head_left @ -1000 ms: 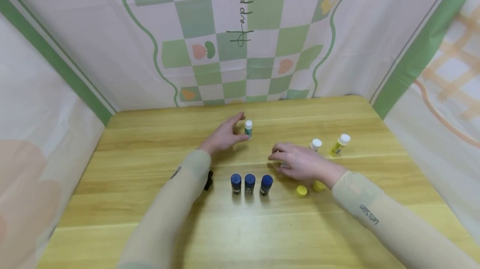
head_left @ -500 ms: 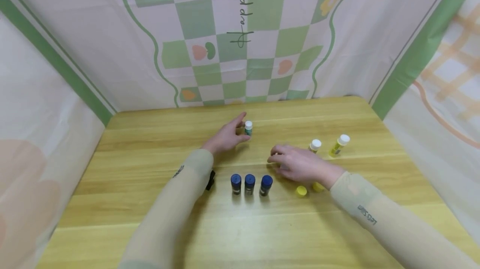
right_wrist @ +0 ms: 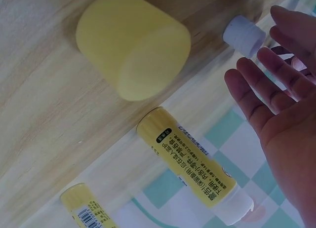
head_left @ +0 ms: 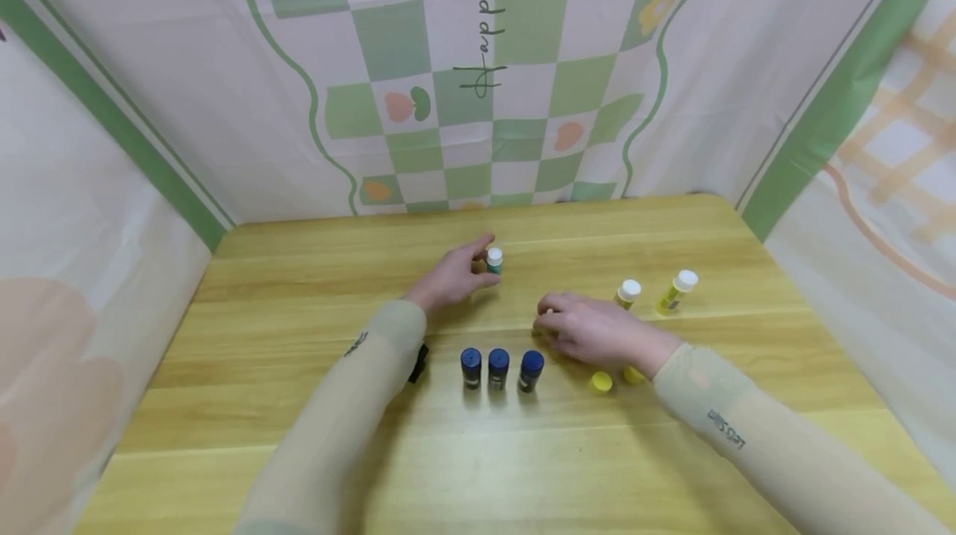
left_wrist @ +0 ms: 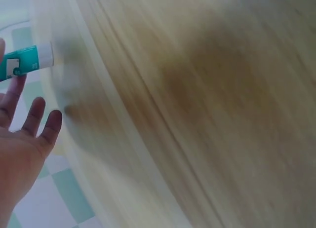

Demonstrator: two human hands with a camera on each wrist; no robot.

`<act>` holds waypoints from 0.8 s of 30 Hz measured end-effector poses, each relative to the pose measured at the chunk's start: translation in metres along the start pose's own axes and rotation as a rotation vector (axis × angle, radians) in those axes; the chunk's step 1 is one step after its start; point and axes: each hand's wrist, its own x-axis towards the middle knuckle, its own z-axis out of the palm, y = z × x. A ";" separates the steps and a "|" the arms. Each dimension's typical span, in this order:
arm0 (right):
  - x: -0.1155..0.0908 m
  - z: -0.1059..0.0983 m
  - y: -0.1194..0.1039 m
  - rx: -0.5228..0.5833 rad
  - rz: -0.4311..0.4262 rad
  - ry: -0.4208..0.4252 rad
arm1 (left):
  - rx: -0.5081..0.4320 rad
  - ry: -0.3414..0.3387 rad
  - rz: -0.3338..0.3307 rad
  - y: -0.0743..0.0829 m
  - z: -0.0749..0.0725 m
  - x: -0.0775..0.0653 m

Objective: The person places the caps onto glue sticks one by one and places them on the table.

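In the head view, my left hand (head_left: 451, 276) pinches a small green glue stick (head_left: 494, 267) with a white top, thumb in front and fingers behind. The left wrist view shows the same glue stick (left_wrist: 22, 61) and its white end, with the other fingers spread beside it. My right hand (head_left: 590, 328) hovers low over the table, fingers slightly bent. By its fingertips in the right wrist view is a short white hollow cylinder (right_wrist: 244, 36); whether they touch it I cannot tell. Two yellow glue sticks (right_wrist: 190, 161) with white tops stand beyond that hand.
Three dark glue sticks with blue caps (head_left: 498, 369) stand in a row at mid-table. Two yellow caps (head_left: 601, 383) lie below my right wrist. A black object (head_left: 418, 363) is partly hidden by my left sleeve. A patterned cloth (head_left: 478, 128) hangs behind the table (head_left: 246, 419).
My left hand and the green glue stick have shifted slightly toward me. The right hand has barely moved. The standing glue sticks and yellow caps have stayed in place.
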 end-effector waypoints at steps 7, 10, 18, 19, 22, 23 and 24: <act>0.000 0.002 0.000 0.015 0.013 -0.028 | 0.034 0.046 0.019 0.003 0.003 0.001; 0.000 0.002 -0.001 0.017 0.010 -0.036 | 0.042 0.060 0.022 0.003 0.004 0.001; 0.000 0.005 0.002 0.043 -0.010 -0.037 | 0.090 0.052 0.009 0.003 0.004 -0.003; 0.000 0.005 0.002 0.049 -0.014 -0.036 | 0.089 0.050 0.011 0.002 0.004 -0.003; 0.000 0.007 0.003 0.067 -0.024 -0.027 | 0.082 0.045 0.019 0.000 0.003 -0.004; 0.000 0.007 0.004 0.071 -0.026 -0.025 | 0.082 0.044 0.020 -0.001 0.003 -0.005; 0.000 0.007 0.004 0.074 -0.028 -0.022 | 0.083 0.045 0.020 -0.002 0.003 -0.005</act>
